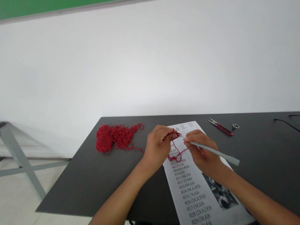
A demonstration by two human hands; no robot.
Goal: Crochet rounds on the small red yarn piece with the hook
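And here's the wide white wall [143, 61] at the far side, with your dark tabletop [92, 179] stretching below it! The long printed sheet [193, 210] lies on it in front of you, rows of pattern text running down to the near edge, a dark picture at its right. Over its far part, your hands are close together: the left hand [158, 144] pinches a small red yarn piece [177, 134] between thumb and fingers, while the right hand [203, 151] grips a slim, pale-handled hook [221, 153] like a pen, its tip at the red work. Out to the left sits the red yarn bundle [104, 139], a tangled heap of loose yarn [122, 136] spreading right from it, a strand trailing towards your left hand. At the far right, two thin dark glasses arms [297, 130] reach over the tabletop. Closer in, beyond your right hand, lie red-handled snips [221, 127], blades pointing far left, and just beside them a little metal ring [235, 126]. Smallest, a curl of red yarn [176, 158] rests on the sheet between your hands.
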